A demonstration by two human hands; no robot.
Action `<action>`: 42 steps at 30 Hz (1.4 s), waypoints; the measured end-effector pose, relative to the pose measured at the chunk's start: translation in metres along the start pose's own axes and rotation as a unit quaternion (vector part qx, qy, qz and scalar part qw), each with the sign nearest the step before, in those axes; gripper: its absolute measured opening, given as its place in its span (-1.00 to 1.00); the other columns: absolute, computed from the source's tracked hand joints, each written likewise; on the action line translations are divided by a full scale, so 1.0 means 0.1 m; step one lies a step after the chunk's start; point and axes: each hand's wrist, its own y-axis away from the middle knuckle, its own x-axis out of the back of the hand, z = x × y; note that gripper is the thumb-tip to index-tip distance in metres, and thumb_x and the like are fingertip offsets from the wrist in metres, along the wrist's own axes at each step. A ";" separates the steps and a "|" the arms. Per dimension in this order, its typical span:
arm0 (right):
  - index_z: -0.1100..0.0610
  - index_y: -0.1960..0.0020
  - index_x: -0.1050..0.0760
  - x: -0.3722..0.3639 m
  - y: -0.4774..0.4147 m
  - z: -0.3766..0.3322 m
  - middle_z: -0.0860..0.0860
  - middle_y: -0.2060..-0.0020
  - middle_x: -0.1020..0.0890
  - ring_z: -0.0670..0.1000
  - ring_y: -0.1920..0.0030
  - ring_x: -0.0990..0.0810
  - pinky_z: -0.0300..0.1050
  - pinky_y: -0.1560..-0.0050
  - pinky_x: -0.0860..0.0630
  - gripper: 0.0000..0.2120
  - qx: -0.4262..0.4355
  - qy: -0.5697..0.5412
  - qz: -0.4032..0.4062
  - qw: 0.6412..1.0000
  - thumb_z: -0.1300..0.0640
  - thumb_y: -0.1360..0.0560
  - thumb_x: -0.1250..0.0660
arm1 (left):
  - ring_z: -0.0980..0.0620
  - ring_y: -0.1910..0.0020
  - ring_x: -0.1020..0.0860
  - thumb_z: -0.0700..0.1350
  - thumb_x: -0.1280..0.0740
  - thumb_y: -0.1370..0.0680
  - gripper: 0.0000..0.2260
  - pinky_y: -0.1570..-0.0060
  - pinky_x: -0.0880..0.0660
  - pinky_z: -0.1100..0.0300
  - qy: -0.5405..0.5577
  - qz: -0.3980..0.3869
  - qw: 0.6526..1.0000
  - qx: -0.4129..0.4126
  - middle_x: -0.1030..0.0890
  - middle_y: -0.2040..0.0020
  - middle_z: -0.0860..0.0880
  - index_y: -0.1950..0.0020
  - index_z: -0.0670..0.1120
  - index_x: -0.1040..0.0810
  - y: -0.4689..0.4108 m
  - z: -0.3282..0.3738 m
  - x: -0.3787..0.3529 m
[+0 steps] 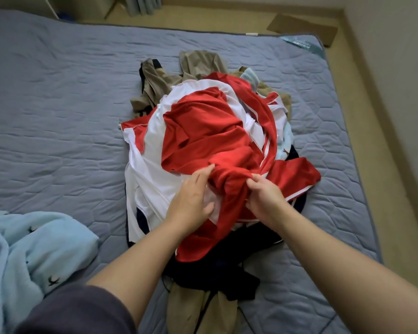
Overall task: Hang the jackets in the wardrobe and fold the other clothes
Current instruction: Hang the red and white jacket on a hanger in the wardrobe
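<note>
**A:** Two hands low in the frame. What are they doing?

**B:** The left hand (191,196) lies nearly flat, fingers straight against the red garment (203,131), likely to steady it. The right hand (266,201) pinches a bunched fold of it, probably to pull it free.

**A:** And where is the garment?

**B:** Mid-frame, on top of the clothes pile (140,179) on the bed (58,104). Khaki cloth (198,61) pokes out at the pile's upper edge.

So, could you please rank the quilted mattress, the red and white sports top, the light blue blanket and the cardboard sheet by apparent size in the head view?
1. quilted mattress
2. red and white sports top
3. light blue blanket, cropped and nearer the camera, so unsure
4. cardboard sheet
</note>
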 end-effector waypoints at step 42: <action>0.21 -0.26 -0.49 -2.55 -0.24 0.15 -0.01 0.15 -0.53 -0.08 0.39 -0.41 -0.44 0.64 -0.27 -0.64 -0.022 0.558 -0.065 0.827 0.34 -0.47 -0.29 | 0.02 -0.36 -0.41 -0.20 -0.37 -0.46 -0.16 -0.23 -0.35 0.27 0.179 -0.014 0.934 0.308 -0.42 -0.40 -0.04 -0.56 -0.01 0.11 0.52 -1.52 2.57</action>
